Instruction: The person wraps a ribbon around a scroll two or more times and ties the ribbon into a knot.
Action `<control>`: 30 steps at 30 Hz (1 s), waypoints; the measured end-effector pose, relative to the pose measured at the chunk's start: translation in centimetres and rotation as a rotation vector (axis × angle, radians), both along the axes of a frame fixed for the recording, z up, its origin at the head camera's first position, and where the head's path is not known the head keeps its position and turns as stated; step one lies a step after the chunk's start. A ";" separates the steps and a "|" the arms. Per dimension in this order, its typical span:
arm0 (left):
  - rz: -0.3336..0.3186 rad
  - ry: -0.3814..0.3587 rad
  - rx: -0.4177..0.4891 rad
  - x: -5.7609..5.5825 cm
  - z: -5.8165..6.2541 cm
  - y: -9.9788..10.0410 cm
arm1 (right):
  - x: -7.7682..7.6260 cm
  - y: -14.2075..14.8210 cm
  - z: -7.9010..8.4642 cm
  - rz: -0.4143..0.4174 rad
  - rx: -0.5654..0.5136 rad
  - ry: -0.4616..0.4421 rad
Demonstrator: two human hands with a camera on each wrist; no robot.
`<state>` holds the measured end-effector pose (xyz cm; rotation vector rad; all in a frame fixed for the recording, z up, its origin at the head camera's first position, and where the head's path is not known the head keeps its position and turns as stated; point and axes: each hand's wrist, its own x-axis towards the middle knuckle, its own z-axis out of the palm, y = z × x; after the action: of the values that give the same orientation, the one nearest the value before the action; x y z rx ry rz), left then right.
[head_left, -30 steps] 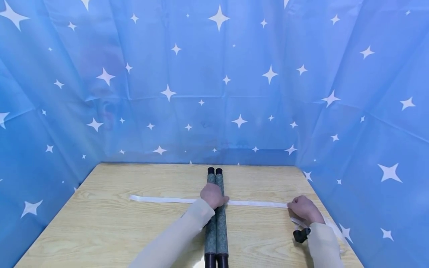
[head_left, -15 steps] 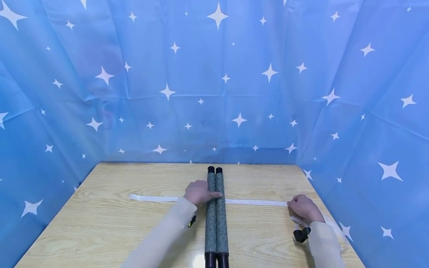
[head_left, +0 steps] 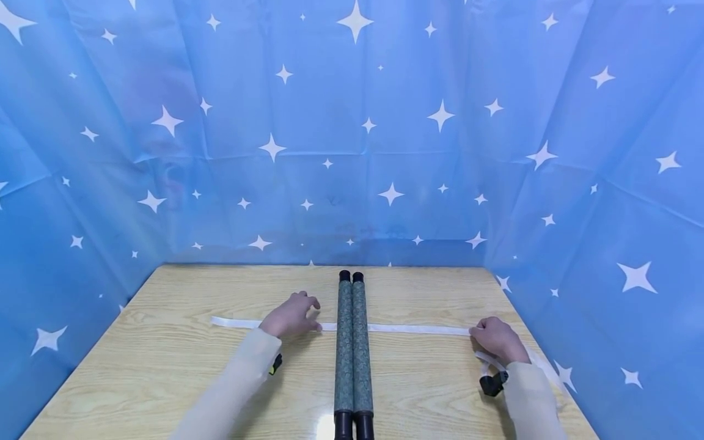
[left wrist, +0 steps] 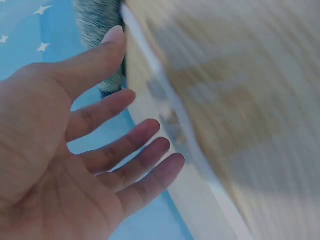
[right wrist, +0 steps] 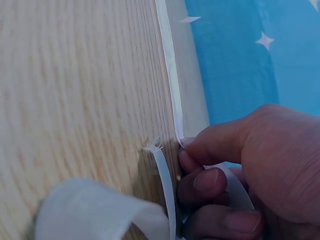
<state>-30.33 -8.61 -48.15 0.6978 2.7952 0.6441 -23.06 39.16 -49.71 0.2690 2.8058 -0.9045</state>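
The left hand [head_left: 290,318] is spread, left of the green rods [head_left: 360,348]. Right of them, the right hand [head_left: 496,339] pinches the white ribbon [head_left: 418,329] that passes beneath the rods.

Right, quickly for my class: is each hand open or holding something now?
Left hand: open, holding nothing.
Right hand: closed, pinching the long, flat white fabric ribbon.

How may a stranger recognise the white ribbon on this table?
On the wooden table, two long green rolls lie side by side. The white ribbon passes crosswise beneath them, pinched by the right hand; unlike those rolls, it is flat and thin.
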 end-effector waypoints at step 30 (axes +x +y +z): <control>-0.049 -0.026 0.154 1.1 -1.2 -3.0 | 0.4 -0.2 -0.4 0.017 0.086 0.043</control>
<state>-29.27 -11.57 -49.36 0.7779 2.7169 0.8597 -22.64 38.98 -50.10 0.2395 2.8859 -0.7961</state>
